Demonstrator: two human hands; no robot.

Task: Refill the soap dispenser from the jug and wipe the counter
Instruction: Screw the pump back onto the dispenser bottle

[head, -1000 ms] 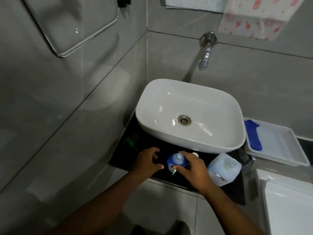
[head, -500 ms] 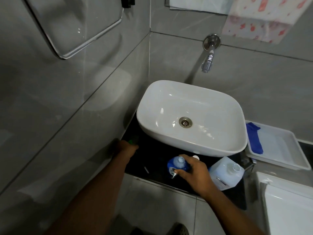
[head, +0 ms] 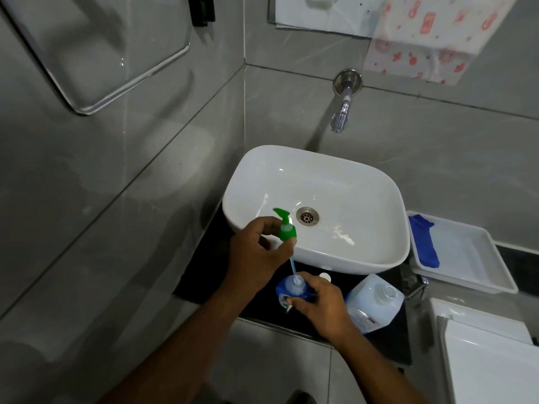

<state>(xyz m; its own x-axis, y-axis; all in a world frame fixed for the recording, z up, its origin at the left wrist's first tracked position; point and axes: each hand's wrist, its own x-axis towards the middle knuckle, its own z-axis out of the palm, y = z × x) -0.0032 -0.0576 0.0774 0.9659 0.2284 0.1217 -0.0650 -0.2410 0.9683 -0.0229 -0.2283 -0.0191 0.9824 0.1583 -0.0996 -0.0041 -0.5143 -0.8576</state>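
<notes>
Here, left hand (head: 256, 252) pinches one green pump (head: 286, 228); right hand (head: 323, 307) grips one blue dispenser (head: 290, 290); one jug (head: 374, 301) beside.

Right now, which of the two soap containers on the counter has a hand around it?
The small blue dispenser bottle, held by the right hand while the pump tube enters its neck. The larger clear jug beside it stands untouched.
</notes>
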